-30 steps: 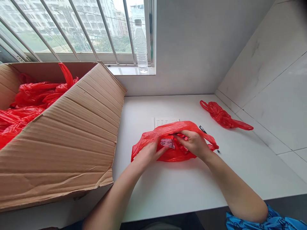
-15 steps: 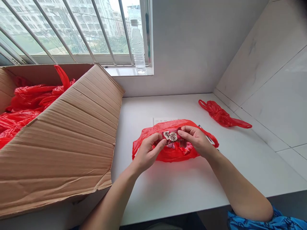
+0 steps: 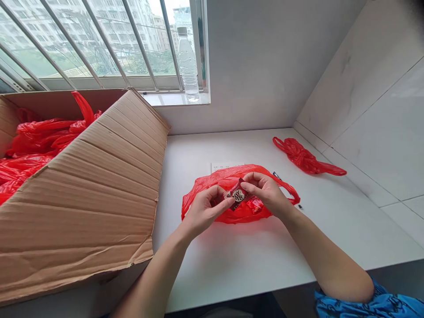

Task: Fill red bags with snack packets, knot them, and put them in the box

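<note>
A small dark-red wrapped candy with white lettering is pinched between my two hands. My left hand grips its left end with thumb and fingers. At its upper right, my right hand holds the other end, fingers closed. Just beneath both hands an open red plastic bag lies spread on the white table. Inside the bag are red wrapped pieces, partly hidden by my hands.
A large cardboard box holding red plastic bags stands at left. Another crumpled red bag lies at the back right. Behind the open bag show a white paper and a pen. A water bottle stands on the windowsill.
The candy has tilted and its printed face is turned at an angle, with the left thumb further across it. Both hands stay above the bag; the view shifts slightly.
</note>
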A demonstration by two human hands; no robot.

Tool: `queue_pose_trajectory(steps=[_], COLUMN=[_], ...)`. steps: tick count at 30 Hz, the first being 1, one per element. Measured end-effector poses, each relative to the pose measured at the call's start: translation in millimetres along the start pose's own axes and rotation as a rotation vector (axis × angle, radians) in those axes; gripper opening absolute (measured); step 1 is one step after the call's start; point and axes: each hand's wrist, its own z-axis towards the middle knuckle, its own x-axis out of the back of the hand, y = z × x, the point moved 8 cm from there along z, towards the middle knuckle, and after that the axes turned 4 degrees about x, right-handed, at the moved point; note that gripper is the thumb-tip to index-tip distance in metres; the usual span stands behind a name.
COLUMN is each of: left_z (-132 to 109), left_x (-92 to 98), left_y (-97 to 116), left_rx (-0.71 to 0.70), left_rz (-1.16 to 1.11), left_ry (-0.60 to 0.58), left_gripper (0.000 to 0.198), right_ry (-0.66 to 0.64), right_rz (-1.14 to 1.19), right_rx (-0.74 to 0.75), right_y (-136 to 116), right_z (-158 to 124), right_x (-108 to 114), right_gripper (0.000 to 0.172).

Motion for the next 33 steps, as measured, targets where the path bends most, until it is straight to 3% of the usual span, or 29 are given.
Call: queue_pose_trajectory(steps=[2,5,8,15,20,33], left_z=[0,0,0,-2,-2,-1], left_x=[-3.4,1.6,5.7,6.9,11.9,12.6], left_y=[-1,2,4,7,9,-1], left_rx=[0.027,0.016,-0.023,-0.059,-0.044,0.061], left_rz=[-0.054,-0.187,-0.237,0.024,-0.032,-0.249], left_ry=[-0.017,0.073,0.129,0.126,0.154,0.138], left_gripper=[0.033,0.035,0.035,0.033,0.029,0.032], right_ry=[-0.005,-0.083,-0.103,-0.087,-0.193,-0.136], right_rz=[0.018,0.021,-0.039,-0.014,-0.107,-0.139], right_rx=[0.001,0.022,0.016,0.011,0.006,0.041], right_y=[3,6,8,4,-1,-6], right_z=[0,0,0,-1,-4,-3], right_x=[-1,-10,-16,-13,-13,-11], right_gripper=[0.028,0.034,0.029,0.025,0.026,0.031])
